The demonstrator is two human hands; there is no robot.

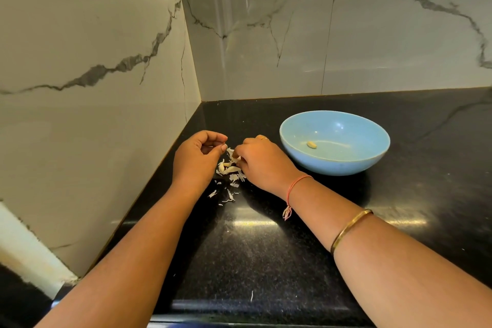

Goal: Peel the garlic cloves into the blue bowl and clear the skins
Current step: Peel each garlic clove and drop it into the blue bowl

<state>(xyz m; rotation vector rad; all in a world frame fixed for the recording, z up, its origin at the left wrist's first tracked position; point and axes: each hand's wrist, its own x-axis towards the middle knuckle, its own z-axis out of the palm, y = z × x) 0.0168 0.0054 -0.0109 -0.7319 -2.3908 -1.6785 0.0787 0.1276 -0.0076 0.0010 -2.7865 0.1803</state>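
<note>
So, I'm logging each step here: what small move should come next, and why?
Likely the right hand lifts a clove out of the pile toward the left hand for peeling. Its fingers are curled into the cloves and skins, the left hand hovers beside with fingertips together, and the blue bowl holds just one peeled clove.

Single head-worn wide-angle view, looking forward and down, close over the black counter (pixel 266 261); left hand (pixel 197 157) and right hand (pixel 262 161) meet at the garlic skins (pixel 230 170) mid-frame, marble wall corner (pixel 198 61) straight ahead, forearms entering from below
</note>
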